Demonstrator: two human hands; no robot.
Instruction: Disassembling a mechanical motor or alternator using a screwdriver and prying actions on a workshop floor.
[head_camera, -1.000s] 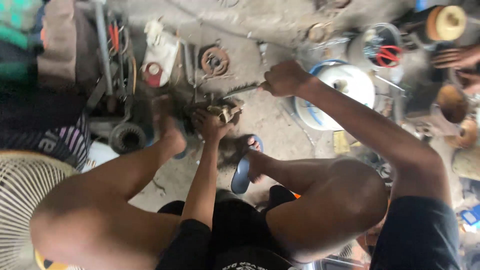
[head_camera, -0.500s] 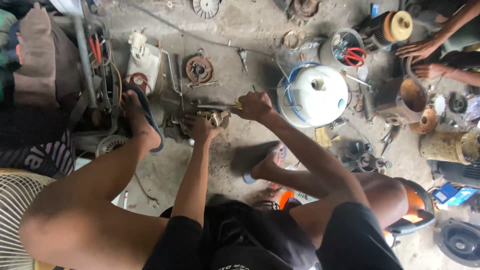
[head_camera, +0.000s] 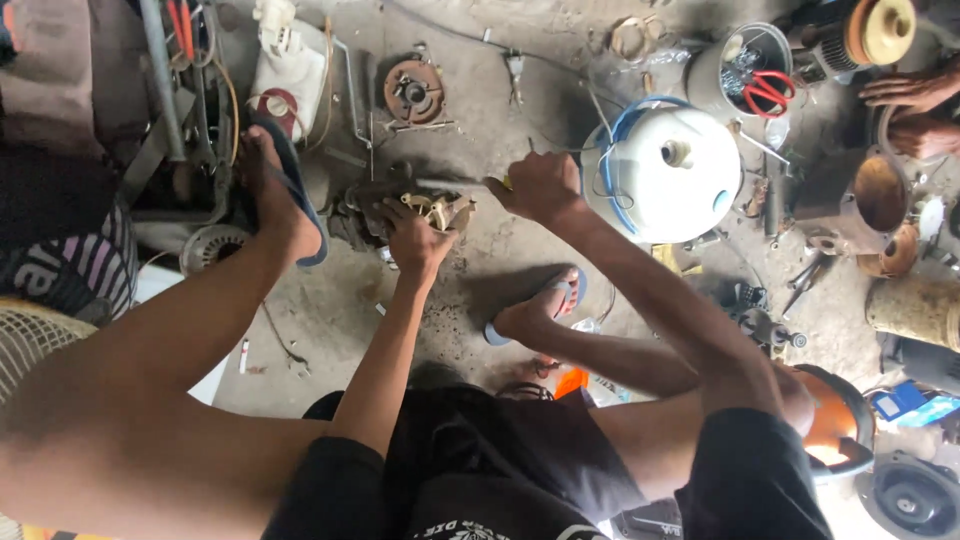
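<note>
I sit on a dusty concrete floor with a small dirty electric motor (head_camera: 375, 215) between my feet. My left hand (head_camera: 415, 235) presses down on the motor's end, where pale windings show. My right hand (head_camera: 540, 185) is closed around the handle of a screwdriver (head_camera: 455, 184) whose metal shaft points left into the motor. My left foot in a blue sandal (head_camera: 285, 190) rests beside the motor. My right foot (head_camera: 540, 310) sits on the floor to the right.
A white round tank (head_camera: 665, 175) with a blue hose stands right of my right hand. Behind it is a bucket with red-handled pliers (head_camera: 750, 70). Another person's hands (head_camera: 905, 105) work at far right by a rusty housing (head_camera: 875, 195). A rusty rotor plate (head_camera: 412, 92) and white container (head_camera: 290, 65) lie beyond the motor.
The view has shifted so the motor and both hands sit nearer the centre. My right hand has come in closer to the motor with the screwdriver. My left hand stays on the motor.
</note>
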